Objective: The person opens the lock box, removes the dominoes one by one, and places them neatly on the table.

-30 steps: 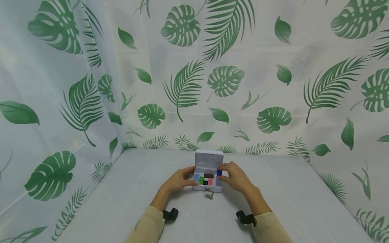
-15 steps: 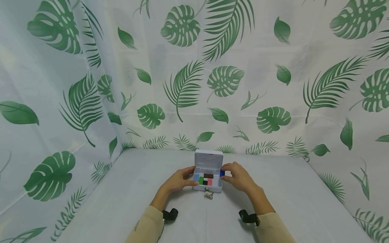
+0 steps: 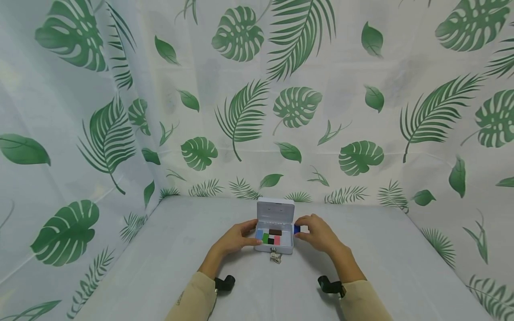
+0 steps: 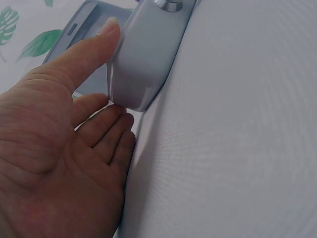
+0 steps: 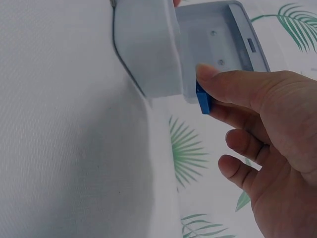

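While the left hand (image 3: 237, 237) rests, fingers loose, at the left end of the open box (image 3: 286, 250), the right hand (image 3: 319, 235) pinches a blue block (image 5: 203, 100) just to the box's right; partly covered, its long axis I can't judge.

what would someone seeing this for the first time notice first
Probably the big green leaves printed on the white backdrop, which fills most of the head view. Next, the pale open box in the lower middle, its lid raised and small coloured blocks inside. Just right of it, a vivid blue block pinched in the person's right hand.
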`<state>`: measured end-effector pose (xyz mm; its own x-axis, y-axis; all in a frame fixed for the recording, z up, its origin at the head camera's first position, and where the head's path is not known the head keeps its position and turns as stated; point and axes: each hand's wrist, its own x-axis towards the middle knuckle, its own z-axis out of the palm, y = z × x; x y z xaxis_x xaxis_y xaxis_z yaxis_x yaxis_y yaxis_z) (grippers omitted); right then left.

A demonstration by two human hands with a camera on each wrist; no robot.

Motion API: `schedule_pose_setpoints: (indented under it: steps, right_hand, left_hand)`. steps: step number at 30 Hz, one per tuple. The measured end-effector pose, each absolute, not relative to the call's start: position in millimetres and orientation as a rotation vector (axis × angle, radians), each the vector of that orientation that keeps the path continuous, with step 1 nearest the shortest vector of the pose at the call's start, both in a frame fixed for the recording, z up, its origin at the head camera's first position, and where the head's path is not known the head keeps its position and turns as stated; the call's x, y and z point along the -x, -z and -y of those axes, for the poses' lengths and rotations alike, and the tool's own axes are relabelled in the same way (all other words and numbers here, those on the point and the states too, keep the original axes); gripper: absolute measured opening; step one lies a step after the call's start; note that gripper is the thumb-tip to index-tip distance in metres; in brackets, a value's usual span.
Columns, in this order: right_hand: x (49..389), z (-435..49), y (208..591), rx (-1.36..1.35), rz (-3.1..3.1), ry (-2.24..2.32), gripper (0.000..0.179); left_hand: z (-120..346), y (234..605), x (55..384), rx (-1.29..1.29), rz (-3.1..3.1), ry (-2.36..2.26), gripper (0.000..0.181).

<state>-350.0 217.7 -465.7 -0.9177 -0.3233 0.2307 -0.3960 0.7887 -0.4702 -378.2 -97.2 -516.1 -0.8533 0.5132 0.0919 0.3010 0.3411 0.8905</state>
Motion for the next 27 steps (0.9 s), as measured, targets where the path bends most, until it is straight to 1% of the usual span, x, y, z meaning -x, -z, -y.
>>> schedule_pose_setpoints:
  steps: [27]
  right_hand:
    - [352.2,-218.2,473.0,-0.581,2.882,-0.744,0.028]
  left_hand:
    - [97.8,516.5,380.2,-0.772,-2.39,-1.518,0.083]
